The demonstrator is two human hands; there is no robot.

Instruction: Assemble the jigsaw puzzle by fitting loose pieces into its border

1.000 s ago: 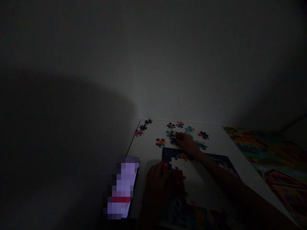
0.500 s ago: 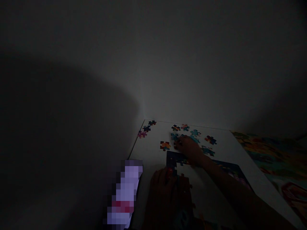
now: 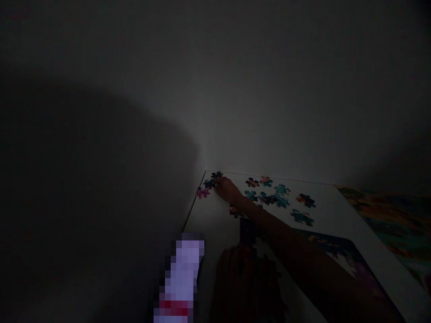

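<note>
A partly assembled jigsaw puzzle with a dark blue border (image 3: 247,229) lies on a white table. My left hand (image 3: 234,280), in deep shadow, rests on its left side with the fingers stretched over the pieces. My right hand (image 3: 227,188) reaches to the table's far left corner, fingers closed at the edge of a dark blue puzzle piece (image 3: 209,184). Beside that piece lie another dark puzzle piece (image 3: 217,175) and a pink-purple puzzle piece (image 3: 202,193). My right forearm covers part of the puzzle and of an orange puzzle piece (image 3: 235,212).
Several loose teal and dark pieces (image 3: 281,199) are spread along the back of the table (image 3: 202,229). A lit, blurred-out phone-like screen (image 3: 183,273) stands at the left edge. To the right is a colourful printed sheet (image 3: 384,220). Walls rise behind and left.
My right hand has moved left from the middle group of teal pieces to the dark pieces in the far corner. My left hand stays on the puzzle. The view has shifted slightly.
</note>
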